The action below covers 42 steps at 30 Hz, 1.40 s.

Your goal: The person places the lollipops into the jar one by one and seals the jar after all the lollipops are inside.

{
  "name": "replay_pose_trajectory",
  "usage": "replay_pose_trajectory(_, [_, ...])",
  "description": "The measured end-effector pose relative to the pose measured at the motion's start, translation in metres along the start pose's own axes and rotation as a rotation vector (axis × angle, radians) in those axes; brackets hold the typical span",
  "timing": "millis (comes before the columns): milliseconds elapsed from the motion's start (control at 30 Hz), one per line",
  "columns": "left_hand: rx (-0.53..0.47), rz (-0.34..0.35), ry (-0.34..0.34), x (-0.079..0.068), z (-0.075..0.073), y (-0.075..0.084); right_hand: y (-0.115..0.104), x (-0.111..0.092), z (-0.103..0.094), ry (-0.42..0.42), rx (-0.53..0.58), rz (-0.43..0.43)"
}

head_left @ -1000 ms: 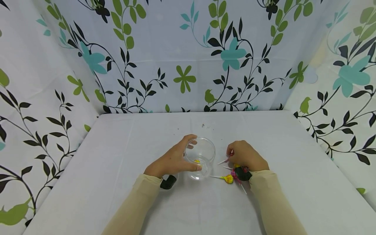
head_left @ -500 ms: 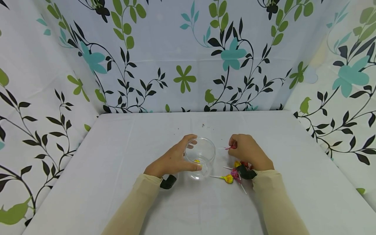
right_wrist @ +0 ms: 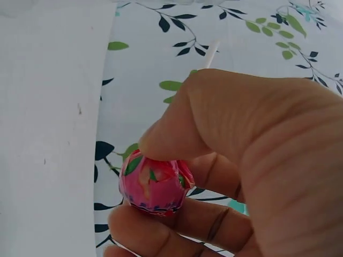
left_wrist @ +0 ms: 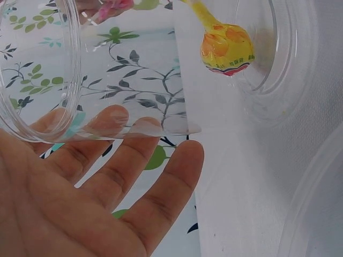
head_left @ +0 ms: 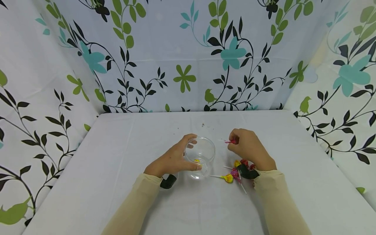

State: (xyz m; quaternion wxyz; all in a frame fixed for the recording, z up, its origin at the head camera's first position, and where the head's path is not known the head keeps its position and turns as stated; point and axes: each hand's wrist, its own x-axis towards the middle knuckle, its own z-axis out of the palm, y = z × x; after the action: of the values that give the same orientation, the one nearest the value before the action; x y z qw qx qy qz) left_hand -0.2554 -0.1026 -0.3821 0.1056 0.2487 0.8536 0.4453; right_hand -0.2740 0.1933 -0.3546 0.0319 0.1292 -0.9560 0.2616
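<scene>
The right grip [head_left: 249, 147] is clamped on a pink lollipop [right_wrist: 153, 184], its stick [right_wrist: 212, 54] pointing out leftward. Left of that grip, as I see it, sits the clear jar [head_left: 207, 168], near but apart, the left grip [head_left: 174, 159] wrapped round its side.

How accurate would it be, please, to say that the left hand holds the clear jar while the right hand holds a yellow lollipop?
Not quite: the lollipop in the right hand is pink, not yellow, as the right wrist view shows. The left hand does hold the clear jar.
</scene>
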Motion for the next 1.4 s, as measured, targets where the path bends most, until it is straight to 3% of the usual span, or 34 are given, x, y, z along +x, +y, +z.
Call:
replay_pose_trajectory(733, [0.01,-0.012,0.005,0.0,0.0,0.001,-0.014,-0.005,-0.011,0.145,0.049,-0.082])
replay_pose_trajectory(1400, [0.003,-0.005,0.006,0.001,0.001,0.0,-0.028,-0.012,-0.015,0.22,0.047,-0.162])
